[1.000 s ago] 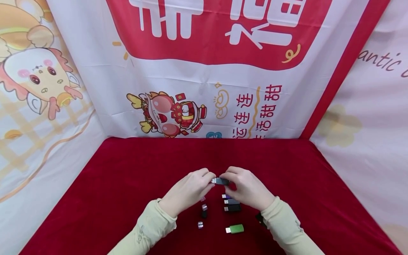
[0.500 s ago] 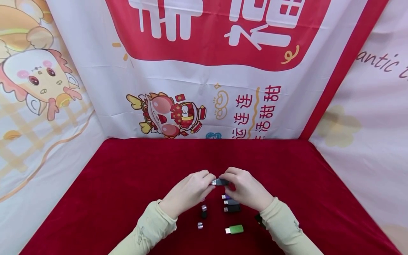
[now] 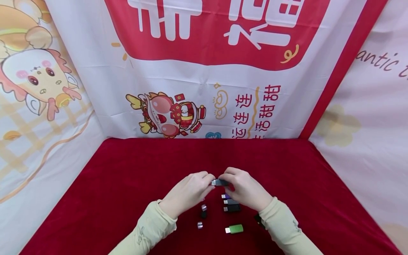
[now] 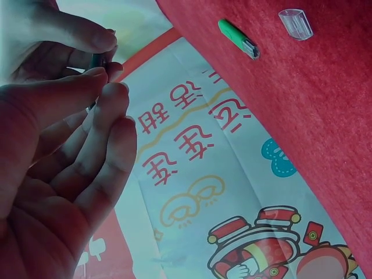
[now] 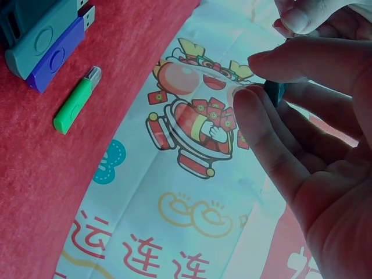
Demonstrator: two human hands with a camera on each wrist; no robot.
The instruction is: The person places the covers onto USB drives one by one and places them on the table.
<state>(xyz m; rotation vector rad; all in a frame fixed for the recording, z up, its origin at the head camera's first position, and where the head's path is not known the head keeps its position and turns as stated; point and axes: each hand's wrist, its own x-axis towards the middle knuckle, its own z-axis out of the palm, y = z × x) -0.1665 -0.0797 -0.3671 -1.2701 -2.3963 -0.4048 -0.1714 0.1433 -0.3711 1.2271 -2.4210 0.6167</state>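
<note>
Between both hands, above the table, is a dark grey USB flash drive (image 3: 221,182). My right hand (image 3: 247,187) pinches its body between thumb and fingers. At the metal plug end, my left hand (image 3: 191,187) pinches with its fingertips; whether a small cap sits between them cannot be told. In the right wrist view the drive's dark end (image 5: 274,92) shows among the right fingers. Below the hands, a purple drive (image 3: 227,196), a grey drive (image 3: 234,202) and a black drive (image 3: 234,208) lie in a row. A green drive (image 5: 75,104) with a clear cap lies beyond the purple one.
Nearer the body lies another green drive (image 3: 236,228) with a bare plug. Loose caps lie left of the row: a clear one (image 3: 204,208), a black one (image 3: 204,214) and another clear one (image 3: 200,225). A dark object (image 3: 259,219) is partly under the right sleeve.
Both hands keep their hold and nearly the same place. Only the tilt of the USB flash drive between them looks slightly different.
</note>
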